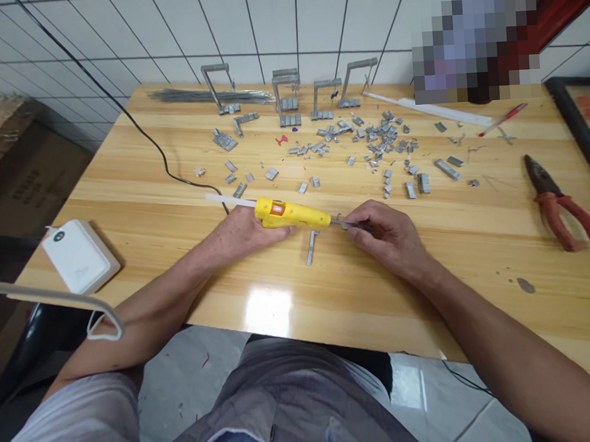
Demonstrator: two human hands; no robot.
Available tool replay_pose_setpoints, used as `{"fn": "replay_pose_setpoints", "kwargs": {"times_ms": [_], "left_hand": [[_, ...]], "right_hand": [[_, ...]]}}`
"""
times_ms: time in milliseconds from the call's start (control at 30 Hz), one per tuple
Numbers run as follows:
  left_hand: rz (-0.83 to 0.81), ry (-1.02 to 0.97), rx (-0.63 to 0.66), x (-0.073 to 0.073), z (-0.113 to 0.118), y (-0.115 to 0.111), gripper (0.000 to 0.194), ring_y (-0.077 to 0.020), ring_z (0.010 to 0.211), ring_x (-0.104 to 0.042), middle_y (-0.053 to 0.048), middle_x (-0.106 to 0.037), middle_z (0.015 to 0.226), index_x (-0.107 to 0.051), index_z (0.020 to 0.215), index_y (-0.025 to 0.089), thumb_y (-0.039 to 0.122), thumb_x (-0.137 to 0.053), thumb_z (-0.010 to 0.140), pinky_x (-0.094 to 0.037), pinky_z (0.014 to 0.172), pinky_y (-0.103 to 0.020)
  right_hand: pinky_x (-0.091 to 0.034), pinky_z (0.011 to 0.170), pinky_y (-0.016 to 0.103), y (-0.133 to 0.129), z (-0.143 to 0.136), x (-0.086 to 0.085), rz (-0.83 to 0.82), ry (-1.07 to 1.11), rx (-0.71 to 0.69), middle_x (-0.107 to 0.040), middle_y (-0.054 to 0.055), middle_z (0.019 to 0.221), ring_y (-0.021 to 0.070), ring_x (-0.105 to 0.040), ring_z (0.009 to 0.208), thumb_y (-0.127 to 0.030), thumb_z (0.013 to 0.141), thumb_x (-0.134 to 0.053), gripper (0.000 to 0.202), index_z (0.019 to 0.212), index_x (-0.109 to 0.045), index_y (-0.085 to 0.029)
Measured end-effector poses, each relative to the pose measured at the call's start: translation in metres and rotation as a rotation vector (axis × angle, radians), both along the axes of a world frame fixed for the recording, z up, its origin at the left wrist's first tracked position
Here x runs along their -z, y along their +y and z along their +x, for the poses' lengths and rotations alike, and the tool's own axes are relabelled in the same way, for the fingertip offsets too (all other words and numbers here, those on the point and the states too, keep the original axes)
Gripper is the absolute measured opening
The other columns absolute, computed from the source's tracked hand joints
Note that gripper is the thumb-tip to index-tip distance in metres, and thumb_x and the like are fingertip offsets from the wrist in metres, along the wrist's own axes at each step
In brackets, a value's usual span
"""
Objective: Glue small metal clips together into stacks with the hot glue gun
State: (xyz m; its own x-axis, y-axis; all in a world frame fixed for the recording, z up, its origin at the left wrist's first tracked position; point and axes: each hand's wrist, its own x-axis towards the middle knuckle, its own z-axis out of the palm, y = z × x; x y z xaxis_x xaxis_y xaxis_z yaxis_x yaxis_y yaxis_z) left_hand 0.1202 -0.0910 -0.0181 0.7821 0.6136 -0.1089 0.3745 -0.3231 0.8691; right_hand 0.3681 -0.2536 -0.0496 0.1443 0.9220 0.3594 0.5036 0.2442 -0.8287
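Observation:
My left hand (243,234) is wrapped round a yellow hot glue gun (302,215), its nozzle pointing right. A white glue stick (224,199) juts from the gun's back end. Close to the nozzle, my right hand (388,232) pinches a thin grey strip (350,225); most of the strip is hidden by the fingers. Whether nozzle and strip touch, I cannot tell. Below the gun, a small grey L-shaped piece (311,249) lies on the wooden table (339,291).
Several grey frame-shaped stands (287,98) line the back, with loose grey bits (384,135) strewn before them. Red-handled pliers (557,208) and a red pen (503,120) lie right. A white power bank (80,255) sits left, near a black cable (158,149). Thin rods (207,95) lie behind.

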Motion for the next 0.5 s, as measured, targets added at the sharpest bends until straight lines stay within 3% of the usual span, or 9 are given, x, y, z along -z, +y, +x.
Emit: {"fn": "replay_pose_setpoints", "kwargs": {"times_ms": [500], "left_hand": [[-0.010,0.038,-0.015,0.0042,-0.0007,0.0040,0.034,-0.0254,0.084,-0.075,-0.005,-0.081,0.094,-0.079,0.107,0.021,0.048,-0.079,0.086,-0.063,0.075,-0.035]], "right_hand": [[-0.054,0.071,0.035,0.0005,-0.0001,0.0010,-0.003,-0.002,0.002,-0.076,0.003,0.092,0.0188,-0.068,0.080,-0.032,0.096,-0.073,0.007,0.100,-0.078,-0.028]]}}
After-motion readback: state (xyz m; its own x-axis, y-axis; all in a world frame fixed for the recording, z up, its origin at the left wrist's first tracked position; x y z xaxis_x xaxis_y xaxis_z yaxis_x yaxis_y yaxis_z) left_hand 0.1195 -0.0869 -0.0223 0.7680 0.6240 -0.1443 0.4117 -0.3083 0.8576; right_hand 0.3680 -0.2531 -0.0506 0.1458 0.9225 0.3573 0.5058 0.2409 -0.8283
